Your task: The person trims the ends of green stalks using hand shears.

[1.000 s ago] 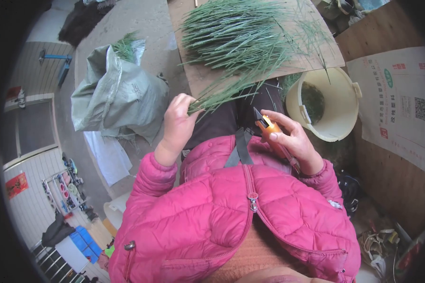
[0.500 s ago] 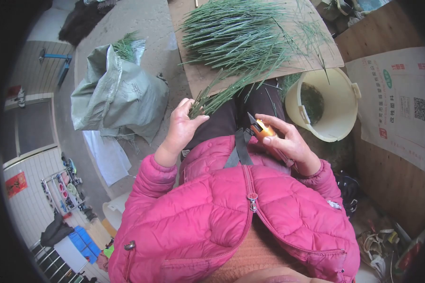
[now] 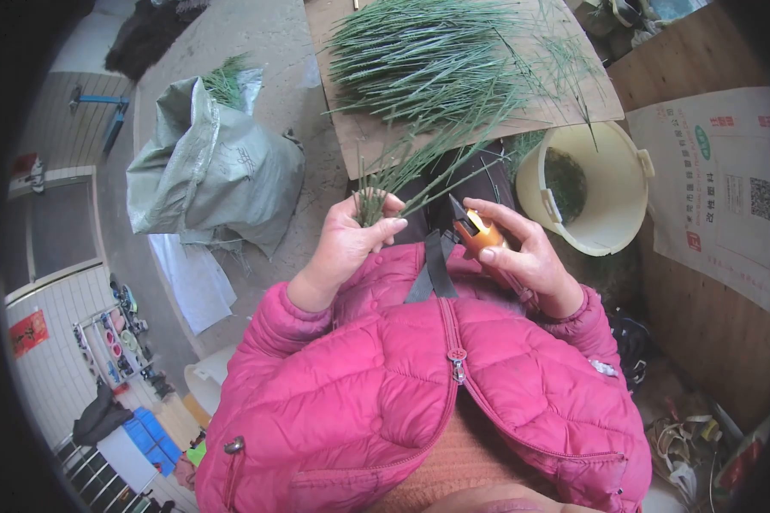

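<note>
My left hand (image 3: 351, 244) is closed round a small bunch of thin green stems (image 3: 373, 202), whose ends stick up past the thumb and fingers. The far part of the bunch reaches toward the pile of green stems (image 3: 428, 60) on the board. Wrapped in my right hand (image 3: 530, 261) is a pair of pruning shears (image 3: 479, 231) with orange handles and a short dark blade. The blade points up and left, a little apart from the stems. My right palm hides part of the handles.
A wooden board (image 3: 351, 141) lies in front of my knees. At right stands a cream bucket (image 3: 612, 227) with green bits inside, beside a wooden panel (image 3: 701, 325). A pale green woven sack (image 3: 239, 179) with greenery stands at left, near a white sheet (image 3: 192, 286).
My left hand has moved slightly right and down, nearer the shears, with the stems in it turned more upright. The right hand has hardly moved.
</note>
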`<action>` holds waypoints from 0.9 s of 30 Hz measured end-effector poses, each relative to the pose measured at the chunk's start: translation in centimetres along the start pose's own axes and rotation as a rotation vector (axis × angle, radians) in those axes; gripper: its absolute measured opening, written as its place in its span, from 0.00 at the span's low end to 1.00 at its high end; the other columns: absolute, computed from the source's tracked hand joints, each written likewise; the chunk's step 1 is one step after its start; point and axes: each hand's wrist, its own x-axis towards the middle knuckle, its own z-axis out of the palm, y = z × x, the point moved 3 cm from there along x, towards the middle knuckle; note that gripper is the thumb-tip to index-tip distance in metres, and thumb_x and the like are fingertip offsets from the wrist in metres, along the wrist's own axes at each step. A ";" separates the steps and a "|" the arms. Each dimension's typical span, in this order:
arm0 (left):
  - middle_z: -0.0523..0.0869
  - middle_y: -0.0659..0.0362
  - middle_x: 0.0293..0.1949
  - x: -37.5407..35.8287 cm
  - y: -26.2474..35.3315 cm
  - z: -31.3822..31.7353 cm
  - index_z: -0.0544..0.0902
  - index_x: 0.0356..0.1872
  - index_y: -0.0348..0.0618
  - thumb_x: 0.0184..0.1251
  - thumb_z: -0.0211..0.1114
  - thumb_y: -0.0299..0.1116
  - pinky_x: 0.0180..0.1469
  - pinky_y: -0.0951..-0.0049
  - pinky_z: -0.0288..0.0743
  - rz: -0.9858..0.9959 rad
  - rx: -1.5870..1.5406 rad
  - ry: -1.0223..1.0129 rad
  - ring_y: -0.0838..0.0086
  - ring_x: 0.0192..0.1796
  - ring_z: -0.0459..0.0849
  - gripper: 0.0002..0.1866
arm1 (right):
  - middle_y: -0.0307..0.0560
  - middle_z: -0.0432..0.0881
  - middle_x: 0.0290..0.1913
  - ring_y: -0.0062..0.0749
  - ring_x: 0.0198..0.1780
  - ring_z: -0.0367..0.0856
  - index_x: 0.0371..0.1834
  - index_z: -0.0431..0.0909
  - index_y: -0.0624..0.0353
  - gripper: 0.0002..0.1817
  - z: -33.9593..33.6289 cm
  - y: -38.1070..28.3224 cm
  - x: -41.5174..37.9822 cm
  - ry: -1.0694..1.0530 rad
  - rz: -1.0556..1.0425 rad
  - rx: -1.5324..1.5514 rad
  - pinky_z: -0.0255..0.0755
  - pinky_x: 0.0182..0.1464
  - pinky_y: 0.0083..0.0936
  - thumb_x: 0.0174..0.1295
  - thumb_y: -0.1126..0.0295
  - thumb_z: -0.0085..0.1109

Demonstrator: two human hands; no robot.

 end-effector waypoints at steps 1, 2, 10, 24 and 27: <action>0.80 0.64 0.26 -0.1 0.1 0.3 0.82 0.38 0.43 0.57 0.72 0.26 0.25 0.87 0.67 0.022 0.017 -0.004 0.84 0.23 0.75 0.09 | 0.46 0.77 0.60 0.26 0.58 0.73 0.67 0.70 0.59 0.38 0.0 -0.2 0.0 -0.007 0.007 0.004 0.62 0.63 0.24 0.58 0.48 0.65; 0.81 0.66 0.29 -0.1 0.3 0.6 0.83 0.38 0.44 0.57 0.73 0.27 0.31 0.85 0.70 0.044 0.036 -0.008 0.84 0.27 0.75 0.09 | 0.46 0.76 0.61 0.27 0.59 0.72 0.67 0.70 0.59 0.38 0.0 -0.4 0.0 -0.013 0.014 0.009 0.62 0.64 0.25 0.58 0.48 0.65; 0.80 0.63 0.36 0.1 -0.1 1.0 0.85 0.37 0.46 0.56 0.74 0.27 0.47 0.79 0.72 0.278 0.145 -0.011 0.78 0.40 0.79 0.09 | 0.46 0.75 0.63 0.28 0.61 0.71 0.67 0.70 0.58 0.34 0.2 -0.6 0.1 0.005 0.006 -0.001 0.60 0.65 0.26 0.60 0.53 0.65; 0.76 0.60 0.33 -0.4 0.9 0.7 0.84 0.38 0.41 0.59 0.73 0.28 0.42 0.75 0.70 0.561 0.432 -0.071 0.73 0.36 0.74 0.08 | 0.40 0.78 0.57 0.23 0.53 0.73 0.66 0.73 0.55 0.28 -0.2 -0.7 0.0 0.059 0.065 -0.050 0.62 0.59 0.22 0.62 0.59 0.62; 0.74 0.62 0.34 -0.1 -0.1 0.3 0.82 0.35 0.39 0.57 0.74 0.25 0.43 0.81 0.74 0.482 0.168 -0.055 0.77 0.37 0.76 0.08 | 0.42 0.78 0.57 0.24 0.55 0.73 0.66 0.72 0.57 0.30 -0.5 -0.4 -0.3 0.074 0.019 0.015 0.62 0.61 0.22 0.62 0.56 0.63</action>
